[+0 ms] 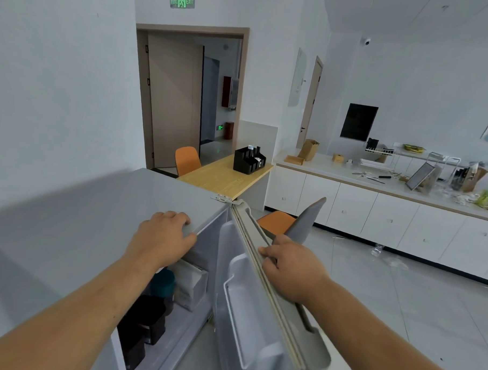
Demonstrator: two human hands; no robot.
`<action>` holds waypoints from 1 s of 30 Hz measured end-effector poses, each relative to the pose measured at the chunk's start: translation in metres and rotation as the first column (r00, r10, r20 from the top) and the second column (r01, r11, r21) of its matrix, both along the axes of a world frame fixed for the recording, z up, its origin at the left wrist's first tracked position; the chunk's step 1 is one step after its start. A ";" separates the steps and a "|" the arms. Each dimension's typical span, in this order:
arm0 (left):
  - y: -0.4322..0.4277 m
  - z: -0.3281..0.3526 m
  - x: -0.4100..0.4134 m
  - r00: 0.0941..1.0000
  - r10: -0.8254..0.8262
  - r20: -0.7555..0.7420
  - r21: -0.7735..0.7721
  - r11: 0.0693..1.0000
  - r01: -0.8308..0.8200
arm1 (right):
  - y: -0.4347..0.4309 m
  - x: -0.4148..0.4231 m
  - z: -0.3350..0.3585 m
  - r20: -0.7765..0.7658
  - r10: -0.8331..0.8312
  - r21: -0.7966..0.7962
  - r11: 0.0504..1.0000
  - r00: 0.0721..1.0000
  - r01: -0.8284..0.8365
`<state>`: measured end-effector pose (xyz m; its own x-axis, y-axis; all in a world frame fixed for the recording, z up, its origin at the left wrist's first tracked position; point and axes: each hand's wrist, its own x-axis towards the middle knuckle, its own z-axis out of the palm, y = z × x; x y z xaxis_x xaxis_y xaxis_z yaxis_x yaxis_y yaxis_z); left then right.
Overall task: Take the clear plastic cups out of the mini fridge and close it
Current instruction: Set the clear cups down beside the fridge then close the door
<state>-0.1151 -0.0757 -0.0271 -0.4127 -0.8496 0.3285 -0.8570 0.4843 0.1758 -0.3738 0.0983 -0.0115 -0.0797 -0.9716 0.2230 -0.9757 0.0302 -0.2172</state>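
Note:
A grey mini fridge (76, 211) stands below me with its door (249, 297) swung open to the right. My left hand (162, 237) rests on the front edge of the fridge top, fingers curled over it. My right hand (292, 268) grips the top edge of the open door. Inside the fridge I see a teal-lidded container (164, 283), black objects (144, 323) and a pale box (191, 287). No clear plastic cups show from this angle; my left arm hides part of the interior.
A wooden table (223, 178) with a black organiser (249, 160) stands behind the fridge, with orange chairs (186, 160) near it. White counter cabinets (376, 213) with clutter run along the right. Tiled floor (400, 303) lies to the right of the door.

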 end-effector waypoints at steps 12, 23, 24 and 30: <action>-0.002 0.001 0.002 0.991 -0.055 -0.124 0.056 0.996 0.062 | -0.027 0.069 -0.015 0.078 0.008 -0.091 0.996 0.997 0.000; -0.003 0.002 0.002 0.991 -0.059 -0.124 0.040 0.997 0.064 | -0.042 0.097 -0.012 0.091 0.070 -0.186 0.981 0.993 -0.052; -0.003 0.001 0.002 0.991 -0.058 -0.124 0.041 0.997 0.063 | -0.042 0.098 -0.012 0.093 0.074 -0.194 0.979 0.993 -0.055; -0.003 0.002 0.002 0.991 -0.062 -0.122 0.050 0.996 0.068 | -0.042 0.102 -0.011 0.100 0.124 -0.214 0.972 0.987 -0.100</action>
